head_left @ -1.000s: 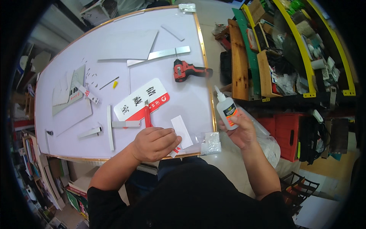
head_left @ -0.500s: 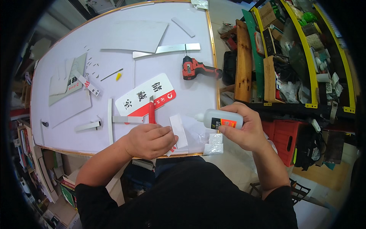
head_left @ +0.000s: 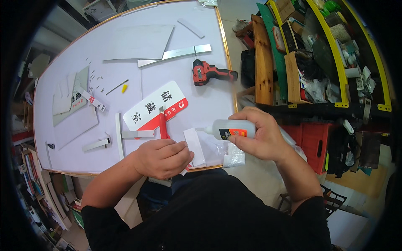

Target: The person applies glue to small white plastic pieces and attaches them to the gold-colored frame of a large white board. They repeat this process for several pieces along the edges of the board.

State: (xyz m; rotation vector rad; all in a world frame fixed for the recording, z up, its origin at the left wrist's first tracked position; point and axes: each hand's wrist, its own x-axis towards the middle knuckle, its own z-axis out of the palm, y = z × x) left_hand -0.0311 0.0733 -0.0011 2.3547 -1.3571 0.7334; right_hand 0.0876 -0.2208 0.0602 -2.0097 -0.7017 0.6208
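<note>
My right hand (head_left: 261, 134) grips a translucent glue bottle (head_left: 247, 126) with a black and orange label. The bottle lies tilted on its side, its narrow nozzle pointing left over the upper end of a white strip (head_left: 194, 144). Beside the strip's left edge, my left hand (head_left: 161, 159) has its fingers pinched together; whatever is between them is hidden. A small red and white piece (head_left: 184, 171) peeks out below those fingers. Just beyond this hand, a red utility knife (head_left: 163, 124) lies across the edge of a white and red sign plate (head_left: 171, 95).
A red and black cordless drill (head_left: 202, 73) lies near the table's right edge. Metal bars (head_left: 119, 136) and a silver strip (head_left: 188, 52) rest around the sign. White panels (head_left: 138, 42), screws and a yellow tip (head_left: 124, 88) lie farther off. Yellow shelving (head_left: 331, 50) stands at right.
The glue bottle has moved left, bringing its nozzle over the end of the white strip. My left hand stays almost in place, and the whole view has shifted slightly.
</note>
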